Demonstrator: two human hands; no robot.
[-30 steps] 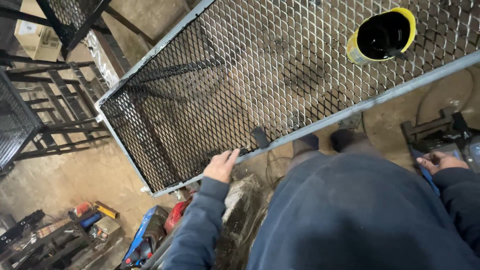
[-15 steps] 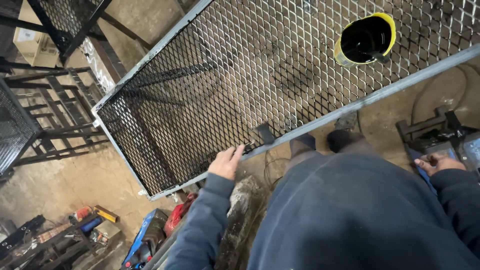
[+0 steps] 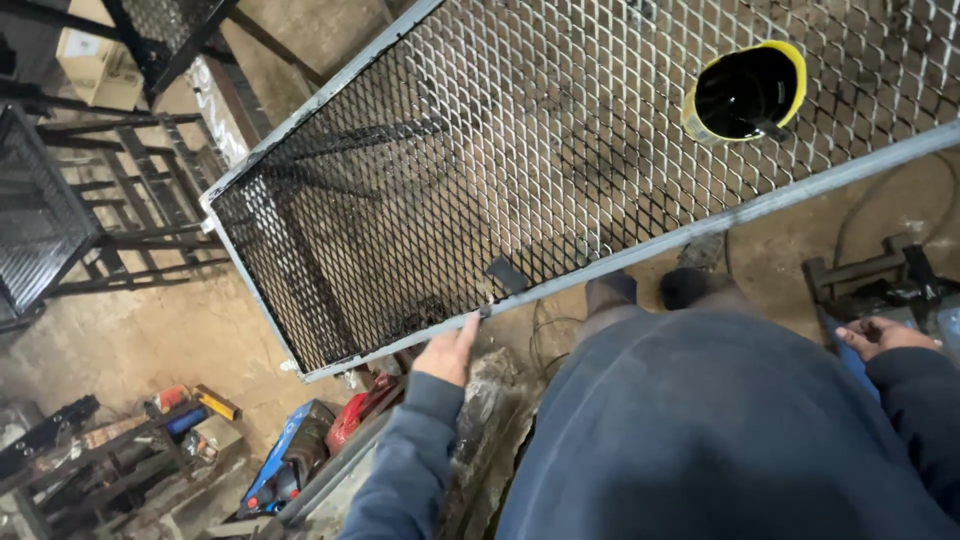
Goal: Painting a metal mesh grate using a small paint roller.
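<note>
**Left hand steadying the mesh panel by its edge**

Right now the left hand (image 3: 447, 352) is reaching up from six o'clock, with its fingers resting open against the near rail of the grey-framed mesh panel (image 3: 560, 160), touching it rather than clamping round it. That panel is lying across the upper middle of the view, running from nine o'clock up toward two o'clock. At four o'clock the right hand (image 3: 880, 335) is hanging loosely curled above a dark metal fixture (image 3: 870, 285), and whether it is holding anything cannot be told.

A yellow-rimmed black can (image 3: 745, 92) is sitting on the mesh at one o'clock. With only fingertips on the rail, the panel may be shifting or tipping if its supports are uneven, and the can would be sliding with it. Sharp mesh edges could also be nicking bare fingers.

Much is being hidden: the dark blue sweater (image 3: 720, 430) is covering the lower right, the panel's far end is running out of frame, and its supports are hard to make out. Clutter of tools (image 3: 190, 405) at seven o'clock is too small to identify.
</note>
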